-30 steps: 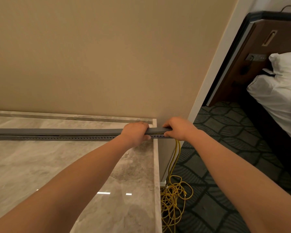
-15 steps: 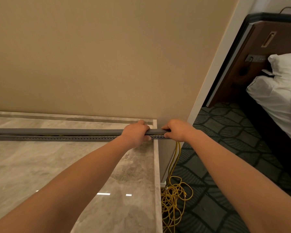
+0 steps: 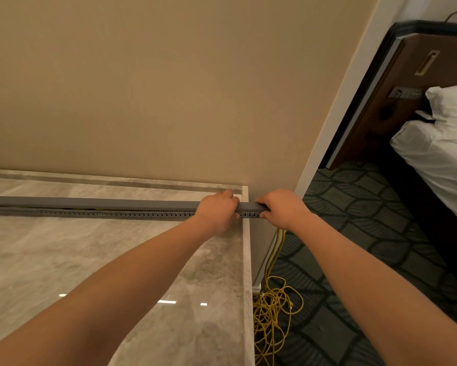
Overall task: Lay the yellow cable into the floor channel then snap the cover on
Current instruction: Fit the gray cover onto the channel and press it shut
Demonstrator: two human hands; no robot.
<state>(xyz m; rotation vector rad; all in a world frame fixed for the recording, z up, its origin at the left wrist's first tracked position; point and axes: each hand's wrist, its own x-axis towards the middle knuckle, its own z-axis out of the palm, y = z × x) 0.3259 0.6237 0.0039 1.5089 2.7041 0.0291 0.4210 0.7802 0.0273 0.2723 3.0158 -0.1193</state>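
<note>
A long grey floor channel with a slotted side runs along the marble floor near the wall, with its grey cover lying on top. My left hand grips the cover and channel near the right end. My right hand clasps the very end of the channel. The yellow cable drops from under my right hand down the wall corner into a loose tangle on the carpet. Any cable inside the channel is hidden by the cover.
The beige wall stands just behind the channel. The marble floor ends at a light border strip. Dark patterned carpet lies to the right, with a bed and white bedding and a wooden headboard panel.
Both hands have stayed on the right end of the channel; they have shifted only slightly, and the cover and cable look the same.
</note>
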